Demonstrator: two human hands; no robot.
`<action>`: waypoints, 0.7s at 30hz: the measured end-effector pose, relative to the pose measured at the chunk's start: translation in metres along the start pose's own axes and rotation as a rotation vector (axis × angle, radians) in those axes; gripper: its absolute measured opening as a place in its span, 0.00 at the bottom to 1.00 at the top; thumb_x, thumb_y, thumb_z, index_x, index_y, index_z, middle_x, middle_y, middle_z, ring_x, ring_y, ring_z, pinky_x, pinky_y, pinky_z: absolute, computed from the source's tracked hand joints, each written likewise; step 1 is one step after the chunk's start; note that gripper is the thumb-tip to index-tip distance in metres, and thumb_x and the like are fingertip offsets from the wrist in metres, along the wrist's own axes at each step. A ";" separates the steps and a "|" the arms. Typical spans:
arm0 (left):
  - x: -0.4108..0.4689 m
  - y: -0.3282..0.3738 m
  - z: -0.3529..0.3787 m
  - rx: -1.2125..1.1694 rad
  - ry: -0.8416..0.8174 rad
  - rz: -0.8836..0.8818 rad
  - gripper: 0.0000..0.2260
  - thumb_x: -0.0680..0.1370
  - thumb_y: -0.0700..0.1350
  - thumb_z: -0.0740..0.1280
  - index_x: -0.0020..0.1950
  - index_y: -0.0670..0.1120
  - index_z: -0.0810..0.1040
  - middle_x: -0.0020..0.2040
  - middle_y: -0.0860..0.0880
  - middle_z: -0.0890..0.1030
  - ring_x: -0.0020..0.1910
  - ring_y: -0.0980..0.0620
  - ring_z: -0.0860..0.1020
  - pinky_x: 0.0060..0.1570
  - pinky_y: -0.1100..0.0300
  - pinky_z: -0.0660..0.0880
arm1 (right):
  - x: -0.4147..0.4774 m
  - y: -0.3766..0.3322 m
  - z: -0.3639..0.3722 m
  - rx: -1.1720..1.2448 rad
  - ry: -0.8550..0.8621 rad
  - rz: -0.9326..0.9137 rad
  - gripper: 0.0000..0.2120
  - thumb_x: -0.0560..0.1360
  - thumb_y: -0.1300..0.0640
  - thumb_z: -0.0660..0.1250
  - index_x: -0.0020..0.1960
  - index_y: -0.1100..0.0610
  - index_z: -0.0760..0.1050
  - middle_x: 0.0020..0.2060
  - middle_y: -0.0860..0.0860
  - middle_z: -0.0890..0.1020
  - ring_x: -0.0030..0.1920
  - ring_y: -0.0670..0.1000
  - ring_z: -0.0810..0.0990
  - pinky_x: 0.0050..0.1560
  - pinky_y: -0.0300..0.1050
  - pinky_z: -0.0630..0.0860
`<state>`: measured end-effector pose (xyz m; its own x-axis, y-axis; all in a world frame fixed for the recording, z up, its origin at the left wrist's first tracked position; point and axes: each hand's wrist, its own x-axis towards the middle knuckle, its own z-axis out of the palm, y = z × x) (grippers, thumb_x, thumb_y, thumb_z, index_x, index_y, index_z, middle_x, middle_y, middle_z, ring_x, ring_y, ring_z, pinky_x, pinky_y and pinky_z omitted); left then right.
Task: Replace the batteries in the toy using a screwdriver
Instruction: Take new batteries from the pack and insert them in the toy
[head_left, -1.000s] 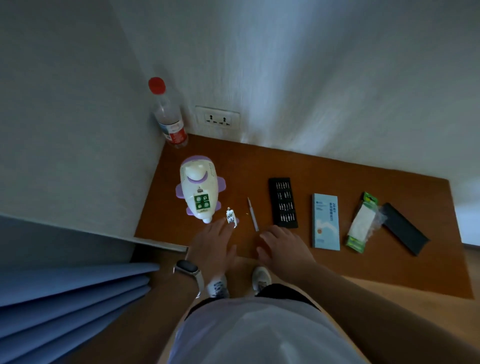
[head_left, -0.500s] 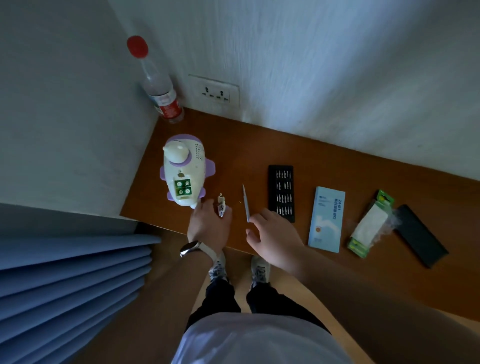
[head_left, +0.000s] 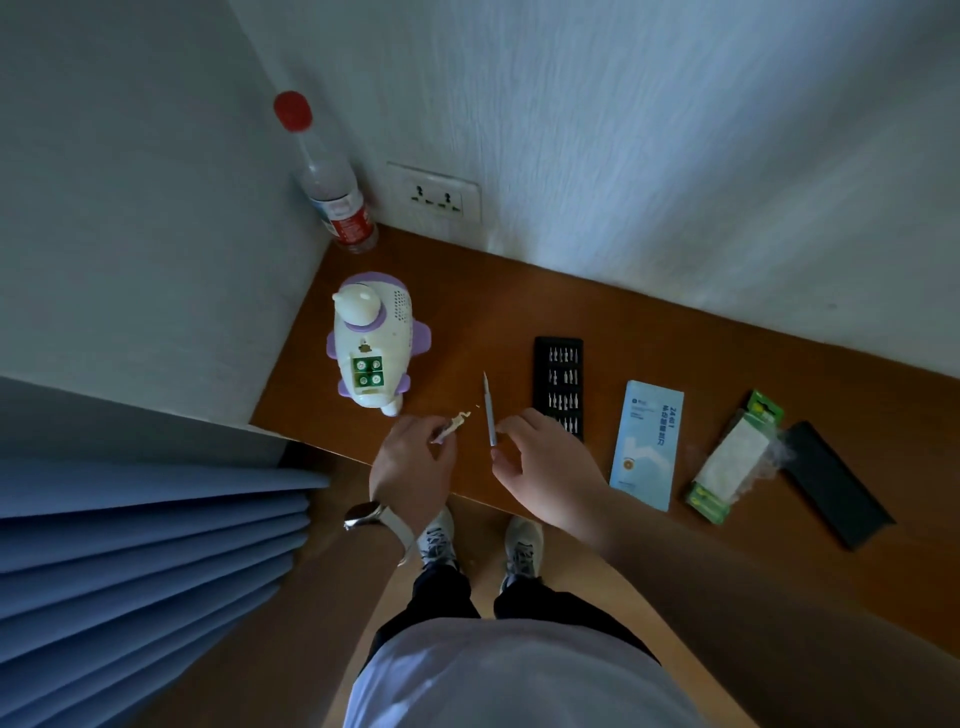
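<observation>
The toy (head_left: 371, 343) lies on the table (head_left: 675, 332) with its green panel facing up. Just right of the toy's near end, the left hand (head_left: 415, 462) pinches a small white piece (head_left: 456, 422). Farther right of the toy, the right hand (head_left: 545, 462) spreads loosely at the screwdriver (head_left: 488, 410) handle; whether they touch is unclear.

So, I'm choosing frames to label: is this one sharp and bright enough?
Head view: dim, bluish light; wide-angle bending at the edges; the small white piece in the left hand is motion-smeared; toy and screwdriver look reasonably sharp.
</observation>
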<state>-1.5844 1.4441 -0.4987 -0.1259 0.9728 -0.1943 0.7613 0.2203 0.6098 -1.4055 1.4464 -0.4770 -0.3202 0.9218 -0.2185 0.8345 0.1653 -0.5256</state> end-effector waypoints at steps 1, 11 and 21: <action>-0.005 0.002 -0.003 -0.015 0.006 0.054 0.06 0.78 0.43 0.70 0.54 0.48 0.83 0.47 0.51 0.79 0.45 0.52 0.78 0.40 0.64 0.70 | 0.001 -0.002 -0.003 0.008 0.009 -0.009 0.15 0.79 0.47 0.62 0.63 0.52 0.74 0.54 0.46 0.77 0.49 0.46 0.75 0.46 0.40 0.75; -0.027 0.024 -0.043 -0.127 -0.031 0.311 0.10 0.76 0.41 0.72 0.57 0.45 0.83 0.51 0.51 0.80 0.45 0.56 0.80 0.44 0.65 0.79 | 0.010 -0.019 -0.032 0.089 -0.032 -0.201 0.19 0.76 0.54 0.69 0.66 0.55 0.75 0.57 0.50 0.77 0.52 0.50 0.78 0.46 0.39 0.71; -0.024 0.046 -0.085 -0.352 0.120 0.136 0.07 0.72 0.40 0.77 0.48 0.46 0.83 0.41 0.56 0.83 0.42 0.63 0.81 0.40 0.75 0.74 | 0.019 -0.054 -0.063 0.206 0.062 -0.258 0.14 0.77 0.54 0.68 0.62 0.53 0.77 0.43 0.39 0.73 0.42 0.43 0.76 0.43 0.42 0.77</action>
<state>-1.6007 1.4372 -0.4011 -0.1278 0.9917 -0.0151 0.5143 0.0793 0.8539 -1.4282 1.4773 -0.4015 -0.4756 0.8796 -0.0096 0.6194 0.3271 -0.7137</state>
